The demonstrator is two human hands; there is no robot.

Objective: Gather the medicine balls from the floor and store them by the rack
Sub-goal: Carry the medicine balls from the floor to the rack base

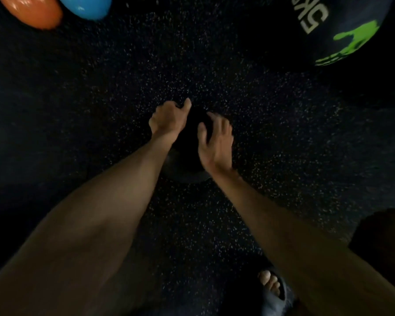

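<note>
A small black medicine ball (188,153) lies on the dark speckled floor at the middle of the view, mostly hidden in shadow. My left hand (168,119) grips its left side with curled fingers. My right hand (216,142) lies over its right side, fingers bent round the top. A larger black medicine ball (342,30) with a green handprint and "5KG" lettering sits at the top right, apart from my hands.
An orange ball (32,11) and a blue ball (84,6) lie on the floor at the top left. My foot in a dark sandal (271,290) stands at the bottom, right of centre. A dark object (383,238) fills the lower right edge.
</note>
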